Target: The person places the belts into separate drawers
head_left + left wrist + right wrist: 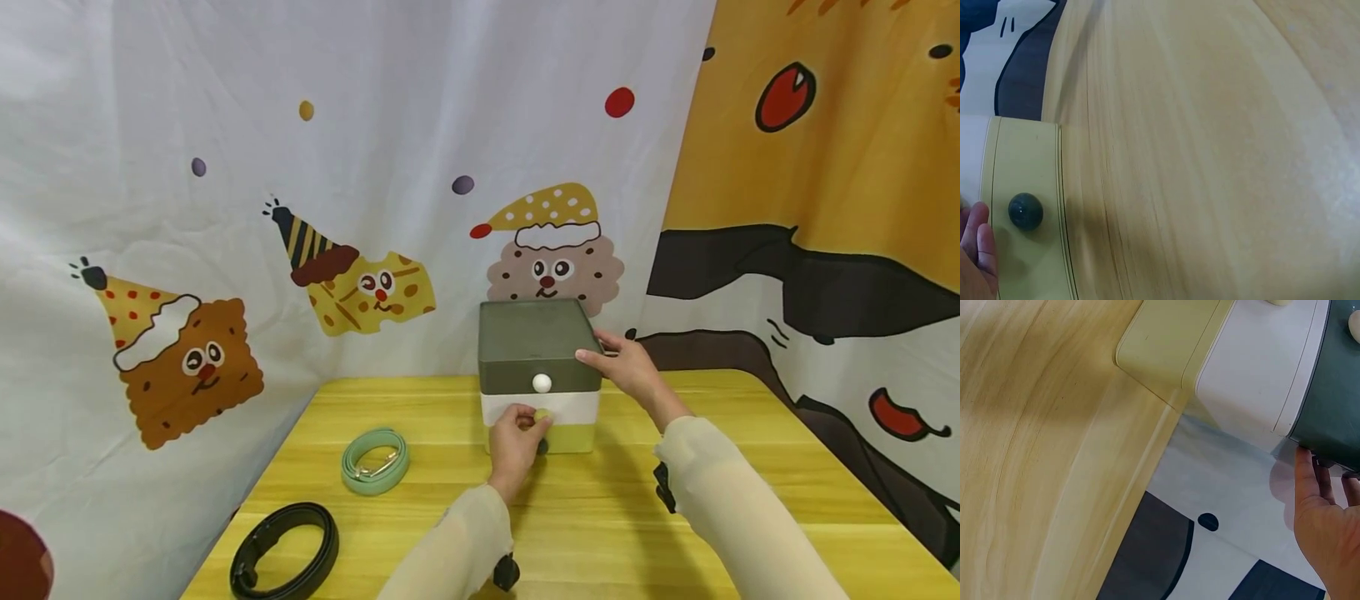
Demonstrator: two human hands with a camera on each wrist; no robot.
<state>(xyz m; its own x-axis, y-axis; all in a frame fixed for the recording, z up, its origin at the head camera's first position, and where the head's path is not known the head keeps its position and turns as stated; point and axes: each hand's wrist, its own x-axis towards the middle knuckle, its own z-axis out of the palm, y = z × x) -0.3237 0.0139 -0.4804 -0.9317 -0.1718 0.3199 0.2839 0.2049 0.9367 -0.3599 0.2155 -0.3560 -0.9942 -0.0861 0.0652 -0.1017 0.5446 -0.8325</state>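
Note:
A small three-tier drawer box (536,329) stands at the back of the table, dark green on top, white in the middle and yellow-green below. My left hand (513,442) pinches the yellow knob (543,413) of the white middle drawer, its fingers partly covering that front. Above it a white knob (542,383) sits on the green drawer. The bottom drawer's dark knob (1025,211) shows just beside the left fingers in the left wrist view. My right hand (630,367) rests against the box's upper right side, fingers extended along it in the right wrist view (1335,534).
On the left of the wooden table (600,533) lie a coiled mint-green belt (352,471) with a gold-coloured buckle and, nearer, a coiled black belt (326,554). A cloth printed with cartoon figures (420,100) hangs right behind the box.

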